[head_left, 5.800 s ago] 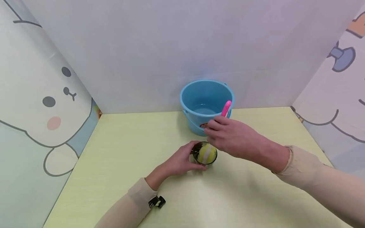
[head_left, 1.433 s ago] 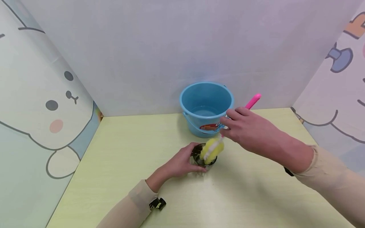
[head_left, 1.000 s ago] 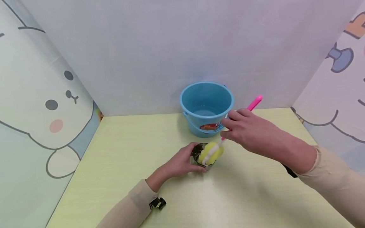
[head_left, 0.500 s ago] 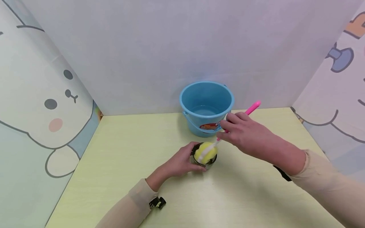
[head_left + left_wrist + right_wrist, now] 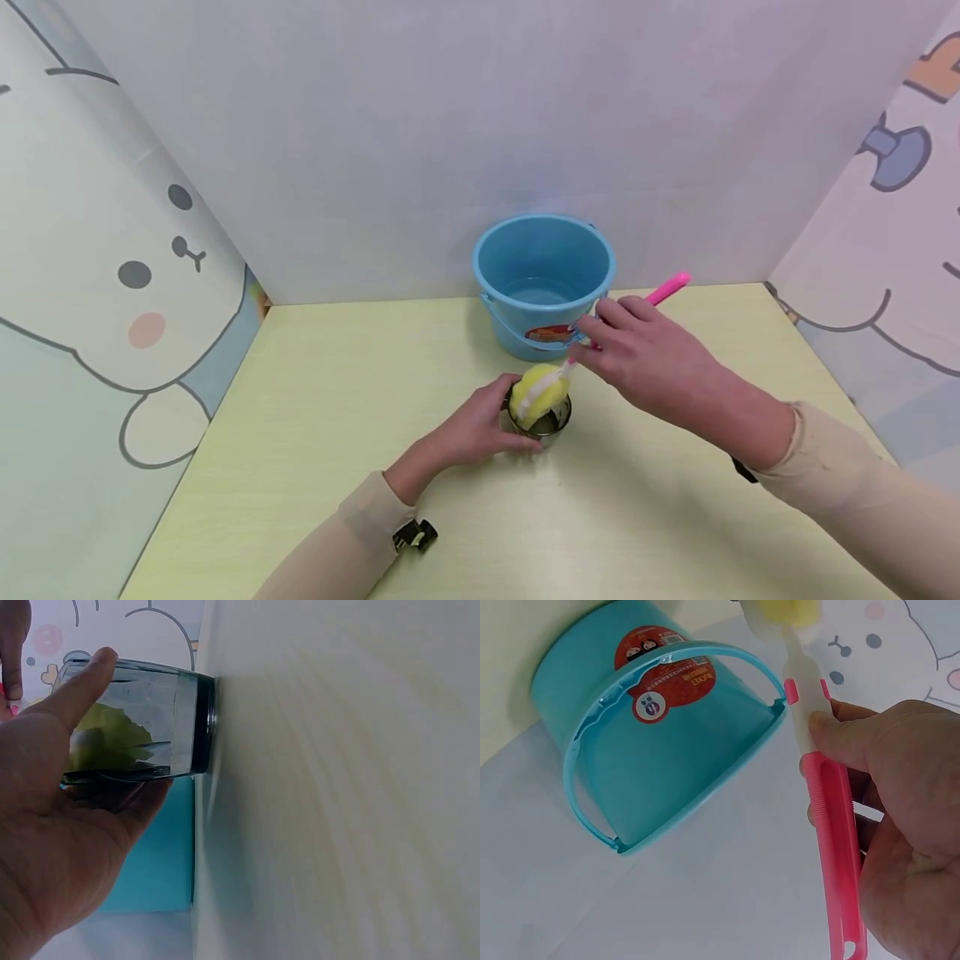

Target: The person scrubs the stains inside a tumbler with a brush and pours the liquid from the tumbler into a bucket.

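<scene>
My left hand (image 5: 474,425) grips a dark, see-through drinking glass (image 5: 161,712) from its left side, thumb and fingers curled round the wall. The glass stands upright on the table. A sponge bottle brush (image 5: 825,802) with a pink and white handle is held by my right hand (image 5: 637,354), thumb and fingers pinching the handle near its white collar. The brush's yellow and white sponge head (image 5: 542,393) is tilted into the mouth of the glass, at its far left rim. Through the glass wall, the left wrist view shows the yellow sponge inside.
A light blue bucket (image 5: 543,258) with a red label and a lowered carry handle stands right behind the glass, water in its bottom. Pale walls with cartoon prints border the yellowish table (image 5: 360,358) at the back and sides.
Since 1.4 seconds ago, the sponge head has shifted from the right rim to the left side of the glass, with my right hand lower and slightly left. My left hand stays put.
</scene>
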Available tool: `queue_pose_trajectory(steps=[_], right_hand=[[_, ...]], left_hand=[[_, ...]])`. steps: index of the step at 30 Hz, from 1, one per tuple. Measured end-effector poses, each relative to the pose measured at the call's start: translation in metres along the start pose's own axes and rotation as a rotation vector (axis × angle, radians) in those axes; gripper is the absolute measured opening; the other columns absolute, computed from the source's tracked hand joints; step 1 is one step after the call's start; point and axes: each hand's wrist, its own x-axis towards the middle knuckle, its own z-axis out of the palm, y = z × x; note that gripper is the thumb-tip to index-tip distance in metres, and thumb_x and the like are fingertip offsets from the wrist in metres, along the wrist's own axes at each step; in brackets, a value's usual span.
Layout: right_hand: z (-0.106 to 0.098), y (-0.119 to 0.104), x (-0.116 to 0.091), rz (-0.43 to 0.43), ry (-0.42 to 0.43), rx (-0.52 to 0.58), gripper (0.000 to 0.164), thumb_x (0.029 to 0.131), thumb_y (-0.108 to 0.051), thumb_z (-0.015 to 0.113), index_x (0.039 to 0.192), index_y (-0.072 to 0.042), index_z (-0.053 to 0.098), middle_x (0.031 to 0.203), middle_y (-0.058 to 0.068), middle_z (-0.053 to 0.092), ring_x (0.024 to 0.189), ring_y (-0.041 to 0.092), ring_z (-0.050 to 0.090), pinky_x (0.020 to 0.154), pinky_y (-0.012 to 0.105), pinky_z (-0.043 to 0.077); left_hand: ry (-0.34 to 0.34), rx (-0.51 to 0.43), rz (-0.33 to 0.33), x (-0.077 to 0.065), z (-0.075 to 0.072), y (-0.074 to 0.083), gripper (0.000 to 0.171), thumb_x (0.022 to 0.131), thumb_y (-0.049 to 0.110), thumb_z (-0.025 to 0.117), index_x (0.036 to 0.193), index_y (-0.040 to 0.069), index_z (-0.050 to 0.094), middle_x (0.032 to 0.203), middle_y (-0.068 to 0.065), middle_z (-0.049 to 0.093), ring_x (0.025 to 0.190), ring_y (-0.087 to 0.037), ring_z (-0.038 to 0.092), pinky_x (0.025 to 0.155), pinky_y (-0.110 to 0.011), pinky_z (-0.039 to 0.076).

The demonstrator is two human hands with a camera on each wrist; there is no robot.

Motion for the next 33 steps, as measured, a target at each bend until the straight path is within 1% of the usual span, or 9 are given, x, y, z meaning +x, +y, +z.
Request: queue_pose_trajectory(steps=[4,7,13,20,23,28,33], right_hand=[[-0.003,0.001,0.000,0.004,-0.016,-0.024,0.068,0.066,-0.019,0.104,0.127,-0.012,0.075,0.129,0.016,0.061,0.108,0.036,0.055,0.092,0.047,0.050],[-0.005,0.002,0.000,0.002,-0.026,-0.043,0.072,0.064,-0.019,0.105,0.129,-0.011,0.074,0.132,0.017,0.061,0.111,0.038,0.055,0.093,0.048,0.050],[-0.011,0.005,-0.001,-0.001,-0.043,-0.065,0.072,0.063,-0.019,0.105,0.127,-0.011,0.074,0.125,0.017,0.061,0.107,0.036,0.054,0.092,0.047,0.048],[-0.021,0.009,-0.002,0.001,-0.096,-0.092,0.073,0.062,-0.016,0.105,0.127,-0.012,0.073,0.120,0.017,0.060,0.105,0.036,0.053,0.092,0.047,0.047],[-0.025,0.010,-0.003,0.000,-0.110,-0.091,0.070,0.063,-0.014,0.105,0.126,-0.012,0.073,0.116,0.015,0.060,0.101,0.035,0.053,0.091,0.047,0.046],[-0.031,0.012,-0.004,-0.005,-0.136,-0.101,0.071,0.061,-0.015,0.106,0.124,-0.014,0.074,0.114,0.014,0.061,0.097,0.034,0.053,0.090,0.047,0.047],[-0.036,0.014,-0.005,-0.005,-0.151,-0.101,0.066,0.060,-0.015,0.106,0.119,-0.015,0.076,0.109,0.013,0.060,0.094,0.033,0.052,0.087,0.047,0.046]], left_hand=[[-0.003,0.002,0.001,0.000,0.000,0.001,0.088,0.082,0.030,0.096,0.151,0.013,0.044,0.139,0.002,0.061,0.127,-0.012,0.059,0.110,-0.033,0.049],[-0.004,0.004,0.000,0.000,0.000,0.001,0.088,0.082,0.030,0.096,0.151,0.013,0.045,0.139,0.003,0.061,0.127,-0.012,0.059,0.110,-0.033,0.049],[-0.007,0.002,-0.001,0.000,0.000,0.001,0.089,0.082,0.032,0.095,0.152,0.015,0.044,0.143,0.003,0.059,0.131,-0.013,0.057,0.112,-0.033,0.048],[-0.007,0.015,-0.008,0.000,0.000,0.002,0.092,0.081,0.033,0.095,0.154,0.015,0.042,0.147,0.002,0.057,0.134,-0.013,0.055,0.113,-0.033,0.046],[-0.005,0.028,-0.015,0.000,-0.001,0.002,0.091,0.082,0.034,0.095,0.154,0.015,0.043,0.147,0.002,0.057,0.134,-0.013,0.055,0.114,-0.033,0.046],[-0.004,0.034,-0.019,0.000,-0.001,0.002,0.090,0.082,0.033,0.096,0.153,0.016,0.043,0.146,0.003,0.058,0.133,-0.013,0.055,0.114,-0.034,0.046],[-0.001,0.037,-0.011,-0.001,-0.001,0.003,0.090,0.082,0.032,0.096,0.153,0.016,0.043,0.147,0.003,0.057,0.134,-0.013,0.054,0.114,-0.035,0.045]])
